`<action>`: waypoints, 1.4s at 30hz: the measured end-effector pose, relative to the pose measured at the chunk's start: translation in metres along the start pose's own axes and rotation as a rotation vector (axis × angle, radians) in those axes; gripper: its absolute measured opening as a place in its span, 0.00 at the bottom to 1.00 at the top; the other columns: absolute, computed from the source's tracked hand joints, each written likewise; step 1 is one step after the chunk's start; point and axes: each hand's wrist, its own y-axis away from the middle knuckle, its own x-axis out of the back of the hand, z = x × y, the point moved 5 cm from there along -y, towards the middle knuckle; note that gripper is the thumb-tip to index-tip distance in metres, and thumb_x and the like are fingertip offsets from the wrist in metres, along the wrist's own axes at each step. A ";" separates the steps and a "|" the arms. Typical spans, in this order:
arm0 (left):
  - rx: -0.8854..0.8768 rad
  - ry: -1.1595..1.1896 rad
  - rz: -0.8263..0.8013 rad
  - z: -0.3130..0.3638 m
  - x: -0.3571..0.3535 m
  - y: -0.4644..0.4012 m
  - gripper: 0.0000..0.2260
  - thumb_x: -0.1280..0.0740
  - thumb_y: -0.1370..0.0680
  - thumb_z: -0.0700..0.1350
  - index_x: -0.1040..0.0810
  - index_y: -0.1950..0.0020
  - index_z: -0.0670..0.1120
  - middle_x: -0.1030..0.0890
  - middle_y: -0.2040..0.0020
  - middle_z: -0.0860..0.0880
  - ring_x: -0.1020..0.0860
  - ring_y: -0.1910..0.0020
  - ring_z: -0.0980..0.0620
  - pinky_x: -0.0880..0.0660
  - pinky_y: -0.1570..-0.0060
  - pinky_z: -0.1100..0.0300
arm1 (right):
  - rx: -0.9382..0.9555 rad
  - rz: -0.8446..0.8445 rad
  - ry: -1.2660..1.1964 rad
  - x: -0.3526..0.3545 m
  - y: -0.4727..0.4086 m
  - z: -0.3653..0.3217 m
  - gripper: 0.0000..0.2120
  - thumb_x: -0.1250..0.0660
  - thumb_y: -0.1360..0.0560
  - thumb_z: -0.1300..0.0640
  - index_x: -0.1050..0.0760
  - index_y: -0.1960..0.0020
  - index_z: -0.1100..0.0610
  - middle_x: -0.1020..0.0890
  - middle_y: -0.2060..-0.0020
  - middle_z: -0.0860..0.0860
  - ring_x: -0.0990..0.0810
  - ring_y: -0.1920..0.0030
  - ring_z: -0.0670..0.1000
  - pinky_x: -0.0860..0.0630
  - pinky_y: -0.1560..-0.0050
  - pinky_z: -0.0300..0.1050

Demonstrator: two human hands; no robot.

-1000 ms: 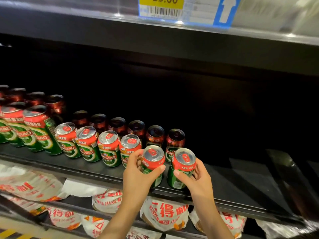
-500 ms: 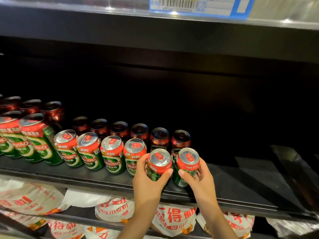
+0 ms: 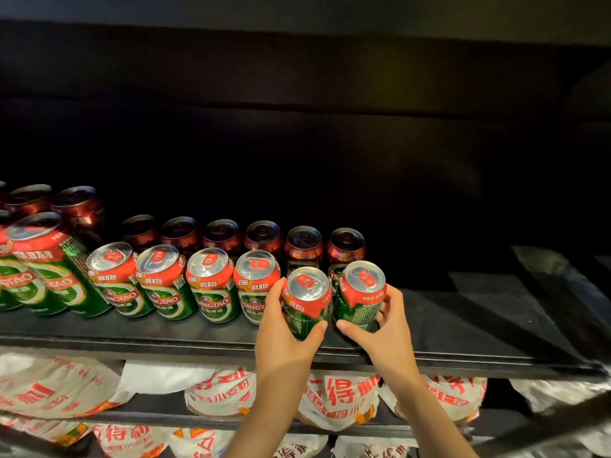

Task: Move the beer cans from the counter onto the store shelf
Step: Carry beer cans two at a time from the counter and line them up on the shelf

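Observation:
My left hand [image 3: 284,338] grips a green and red beer can [image 3: 305,300] at the right end of the front row on the black shelf [image 3: 463,328]. Right beside it, my right hand [image 3: 385,328] grips a second beer can [image 3: 360,297]. Both cans stand side by side, tilted a little toward me, their bases at the shelf near its front edge. To their left runs a front row of several cans [image 3: 210,285], with a back row of several cans [image 3: 263,238] in shadow behind.
Taller cans [image 3: 43,262] stand at the far left of the shelf. The right part of the shelf is bare black surface. White bags with red print [image 3: 340,395] fill the lower shelf under the front lip.
Both hands have carried their cans slightly right and deeper onto the shelf, closing up to the front row. The view has tilted down, so the price tag above is gone.

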 end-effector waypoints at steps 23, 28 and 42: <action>-0.050 -0.170 0.090 0.001 -0.005 0.017 0.33 0.25 0.30 0.44 0.36 0.29 0.51 0.32 0.39 0.56 0.32 0.35 0.56 0.33 0.37 0.59 | 0.082 -0.085 0.016 0.004 0.000 0.000 0.32 0.26 0.30 0.61 0.35 0.32 0.44 0.25 0.37 0.41 0.27 0.38 0.35 0.29 0.47 0.25; -0.017 -0.093 0.089 -0.005 -0.014 0.020 0.33 0.26 0.30 0.47 0.38 0.29 0.51 0.35 0.38 0.59 0.35 0.37 0.60 0.33 0.37 0.59 | 0.074 -0.059 -0.013 0.004 0.001 -0.002 0.38 0.23 0.34 0.58 0.39 0.32 0.42 0.28 0.39 0.35 0.28 0.39 0.33 0.28 0.47 0.26; 0.052 -0.108 0.129 -0.017 -0.016 0.013 0.33 0.23 0.32 0.45 0.33 0.30 0.49 0.30 0.37 0.51 0.31 0.36 0.55 0.32 0.38 0.61 | 0.074 -0.062 -0.020 0.003 0.002 -0.002 0.35 0.26 0.30 0.62 0.39 0.31 0.46 0.27 0.38 0.38 0.27 0.40 0.33 0.29 0.47 0.24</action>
